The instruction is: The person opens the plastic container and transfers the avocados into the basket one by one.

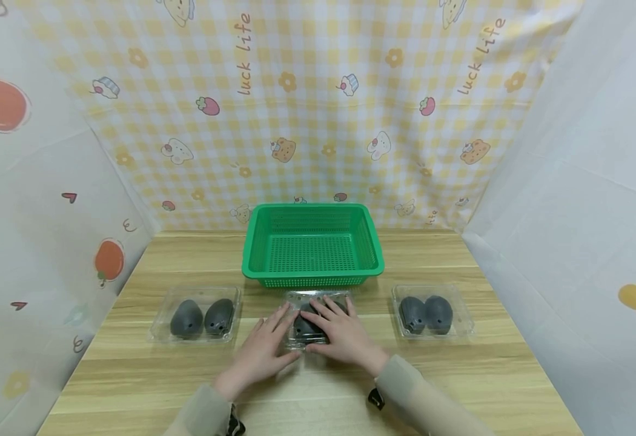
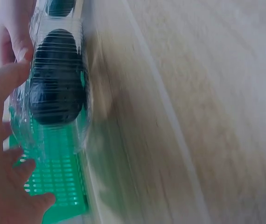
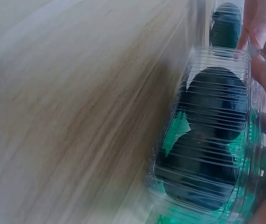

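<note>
A clear plastic clamshell box [image 1: 295,295] sits in the middle of the table, in front of the basket. Dark grey egg-shaped pieces [image 1: 304,328] lie inside it, partly covered by the hands in the head view. Across its top my right hand [image 1: 345,333] rests with spread, fairly straight fingers. Along the left edge, the left hand [image 1: 263,350] touches the box with extended fingers, thumb pointing toward its near side. Through the ribbed front wall, one dark piece [image 2: 57,88] shows in the left wrist view and two dark pieces [image 3: 217,102] in the right wrist view.
A green mesh basket [image 1: 312,274] stands directly behind the middle box. To the left lies another clear box [image 1: 160,327] with two dark egg-shaped pieces, and a similar box [image 1: 464,324] lies to the right. Printed cloth [image 1: 318,121] hangs behind the wooden table [image 1: 460,387].
</note>
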`<state>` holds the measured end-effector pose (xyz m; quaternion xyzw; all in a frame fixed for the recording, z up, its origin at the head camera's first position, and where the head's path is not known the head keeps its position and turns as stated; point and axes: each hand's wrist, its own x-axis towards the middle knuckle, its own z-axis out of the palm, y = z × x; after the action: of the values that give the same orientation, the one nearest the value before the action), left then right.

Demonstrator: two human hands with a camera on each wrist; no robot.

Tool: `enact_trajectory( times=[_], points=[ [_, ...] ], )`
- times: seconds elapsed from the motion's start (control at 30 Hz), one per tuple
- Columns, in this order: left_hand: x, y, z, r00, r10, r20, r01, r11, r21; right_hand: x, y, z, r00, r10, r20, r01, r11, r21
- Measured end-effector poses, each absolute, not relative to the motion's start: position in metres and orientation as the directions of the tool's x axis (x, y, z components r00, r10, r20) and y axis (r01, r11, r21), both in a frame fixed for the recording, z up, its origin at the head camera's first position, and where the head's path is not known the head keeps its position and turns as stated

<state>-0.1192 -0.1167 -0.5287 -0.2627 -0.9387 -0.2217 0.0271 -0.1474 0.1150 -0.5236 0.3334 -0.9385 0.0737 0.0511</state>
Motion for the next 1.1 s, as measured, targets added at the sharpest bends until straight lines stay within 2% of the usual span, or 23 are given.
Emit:
enact_trajectory(
  times=[0.13,0.3,0.57,0.73,1.1],
  points=[
    [-0.118,-0.111,-0.53,-0.908,0.382,0.172,0.414,0.755,0.509,-0.146,0.114,-0.524,-0.775,-0.615,0.146,-0.631,0.769,-0.104],
    [-0.116,-0.108,-0.532,-0.932,0.324,0.162,0.355,0.721,0.595,-0.145,0.112,-0.521,-0.772,-0.617,0.153,-0.634,0.767,-0.103],
    [-0.11,-0.109,-0.538,-0.962,0.267,0.05,0.215,0.636,0.741,-0.142,0.107,-0.518,-0.768,-0.624,0.144,-0.639,0.763,-0.098],
    [-0.107,-0.109,-0.538,-0.969,0.245,0.022,0.165,0.585,0.794,-0.142,0.105,-0.519,-0.765,-0.625,0.155,-0.641,0.764,-0.08],
    [-0.105,-0.104,-0.54,-0.977,0.214,-0.001,0.119,0.549,0.827,-0.141,0.102,-0.52,-0.768,-0.624,0.141,-0.634,0.773,-0.03]
  ],
)
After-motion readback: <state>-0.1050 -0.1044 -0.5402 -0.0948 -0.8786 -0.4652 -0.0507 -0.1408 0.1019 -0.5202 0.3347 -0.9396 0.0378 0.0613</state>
